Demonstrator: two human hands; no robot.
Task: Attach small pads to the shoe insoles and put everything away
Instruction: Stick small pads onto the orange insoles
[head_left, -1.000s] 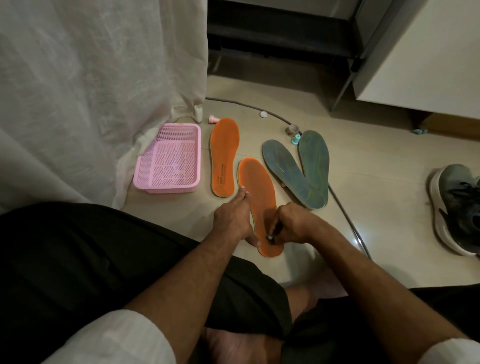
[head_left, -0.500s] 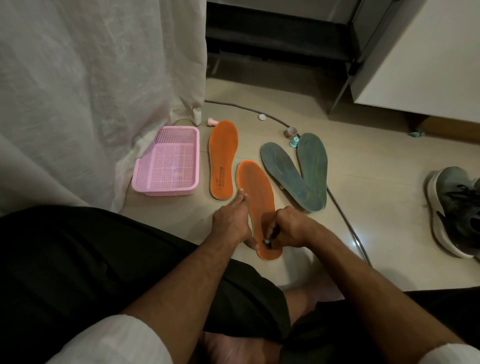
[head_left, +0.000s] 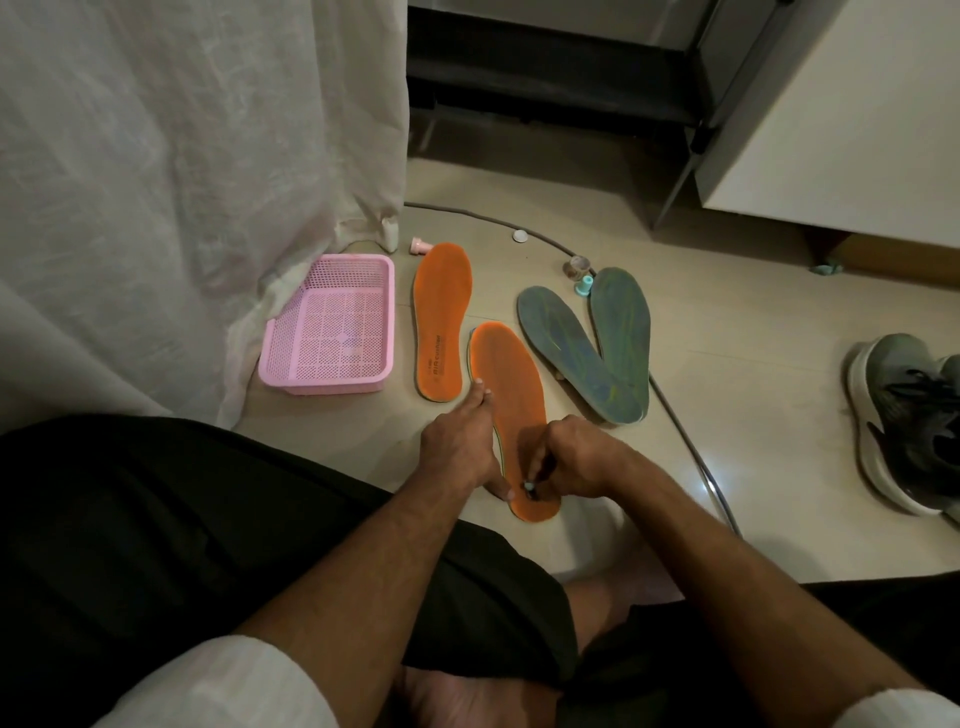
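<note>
curtain (head_left: 182, 182): white sheer, left side, hem bunched on the floor, its fold touching the basket's left rim
floor (head_left: 727, 338): pale tile, all items lie on it
cabinet (head_left: 841, 104): white, upper right, raised off the floor
person: seated on the floor, black shorts, white sleeves at the bottom corners, both forearms reaching forward
shoe (head_left: 909, 421): dark sneaker with white sole, far right, well apart from the insoles
pink basket (head_left: 332, 384): perforated plastic, nothing visible inside, just left of the far orange insole
green insoles (head_left: 587, 348): pair, heels overlapping in a V, right of the orange ones
far orange insole (head_left: 441, 317): flat, printed text near the heel, between basket and near insole
near orange insole (head_left: 511, 395): angled, heel toward the person, both hands on it
cable (head_left: 691, 436): grey, runs from behind the insoles down the right, passes under the green pair
left hand (head_left: 460, 447): palm down, fingers narrow together, index tip at the insole's left edge, thumb pressing near the heel; pinning the insole flat
right hand (head_left: 576, 460): curled tight, fingers pinching a small pad at the heel
small pad (head_left: 529, 487): tiny pale piece with dark bit below, at the right fingertips, touching the heel area of the near orange insole; detail too small to tell
tape roll (head_left: 577, 266): small, near the green insoles' toes
teal piece (head_left: 585, 285): small, just beside the tape roll
pink piece (head_left: 418, 245): small, beyond the far orange insole's toe
white cap (head_left: 520, 235): small disc beside the cable
</note>
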